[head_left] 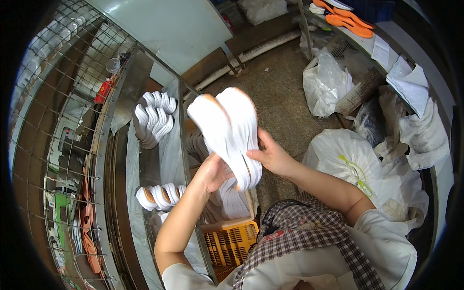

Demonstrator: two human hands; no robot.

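Observation:
Between my two hands is a bundle of white shoe soles (231, 128), nested together in two side-by-side stacks with tan-brown showing along some edges. My left hand (212, 173) grips the lower left side of the bundle, its fingers partly hidden behind it. On the right side, my right hand (270, 152) is closed round the edge, the thumb lying in front. More white soles stand in a stack (154, 118) on the narrow shelf to the left, and another row (159, 195) lies nearer to me. Below my hands, further soles (234, 200) sit in a container.
A yellow plastic crate (231, 241) stands low by the shelf's metal edge (186, 145). Wire mesh (58, 121) rises along the left. At right are a large white sack (338, 154), a clear bag (326, 82) and a table with orange soles (349, 25).

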